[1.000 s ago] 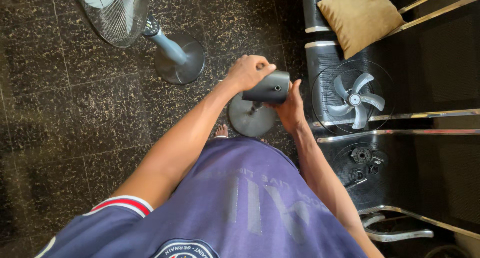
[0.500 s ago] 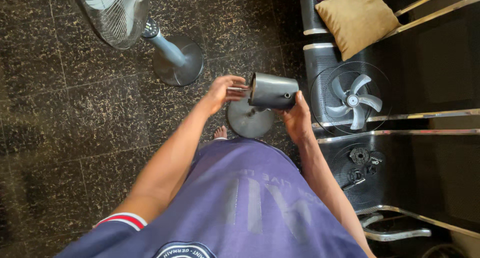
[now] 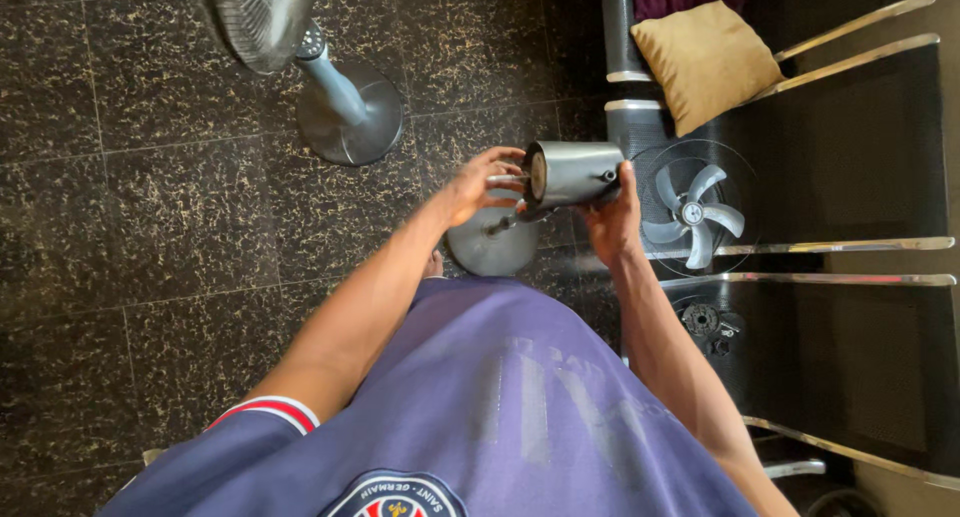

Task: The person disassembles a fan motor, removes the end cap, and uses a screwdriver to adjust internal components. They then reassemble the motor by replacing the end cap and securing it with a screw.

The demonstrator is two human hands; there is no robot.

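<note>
On the floor around: a second fan [image 3: 262, 17] stands at the upper left, its wire cage over a grey stem and a round grey base [image 3: 352, 114], well apart from the hands.
Below the hands: a smaller round base [image 3: 490, 245] sits on the tiles directly under the held part; a thin dark rod appears to run from it up towards the hands.
To the right: a fan blade set in a wire guard [image 3: 692, 214] lies on a dark seat with shiny metal rails; a small dark fitting [image 3: 706, 322] lies on the next seat nearer the person; a tan cushion [image 3: 706, 62] rests farther up.
In the way: nothing lies between the hands and the part; the person's purple shirt [image 3: 500, 407] fills the lower frame.
Motor housing: a grey, drum-shaped motor housing [image 3: 575, 172] is held in the air above the small base, between both hands.
Axis: its long axis runs roughly left to right in the view, the flat round face turned to the left hand, with a short shaft sticking out of it.
Left hand: the left hand [image 3: 480, 182] has its fingers curled at that face, fingertips on or at the shaft; how firmly it pinches I cannot tell.
Right hand: the right hand [image 3: 612, 215] cups the housing from below and behind, fingers closed about it.
Surface: dark speckled stone tiles with pale joints.
</note>
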